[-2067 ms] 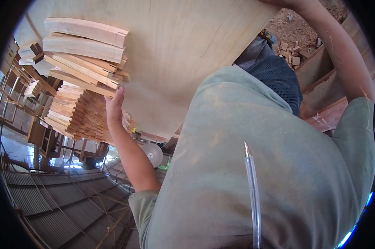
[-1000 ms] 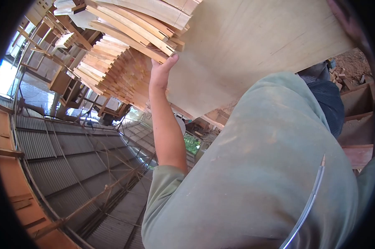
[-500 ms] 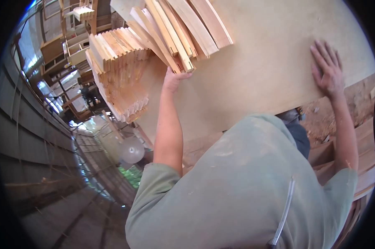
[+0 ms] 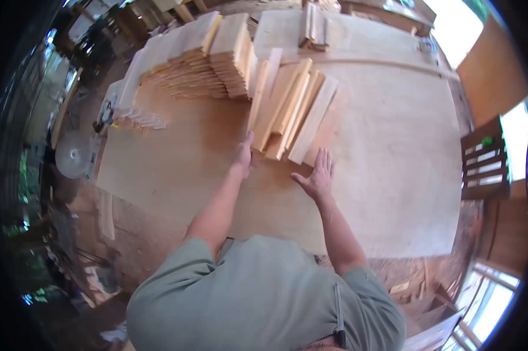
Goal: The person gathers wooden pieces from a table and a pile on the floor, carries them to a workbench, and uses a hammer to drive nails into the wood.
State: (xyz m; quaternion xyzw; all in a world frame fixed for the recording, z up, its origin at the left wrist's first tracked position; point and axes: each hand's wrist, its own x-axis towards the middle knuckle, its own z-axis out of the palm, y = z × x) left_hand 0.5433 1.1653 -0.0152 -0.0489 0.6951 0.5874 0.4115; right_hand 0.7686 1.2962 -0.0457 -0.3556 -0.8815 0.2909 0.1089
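Observation:
A loose bundle of wooden strips [image 4: 284, 117] lies on the plywood tabletop in front of me, with slots cut in some of the near ends. My left hand [image 4: 244, 157] is at the near left corner of this bundle, fingers stretched forward along its side; whether it touches the wood is hard to tell. On the other side, my right hand [image 4: 316, 178] is open with thumb spread, its fingertips close to the near end of a pale wooden slat [image 4: 313, 121]. Neither hand is wrapped around a piece.
Tall stacks of cut wooden pieces [image 4: 188, 52] stand at the left and back left of the plywood tabletop [image 4: 392, 193]. Farther back are a small wood bundle [image 4: 315, 29] and a long thin strip [image 4: 387, 61]. A round fan [image 4: 74, 154] is beyond the left edge.
My view has turned, showing more of the table. My left hand has let go of the strip ends. My right hand has come from flat on the tabletop to beside the bundle.

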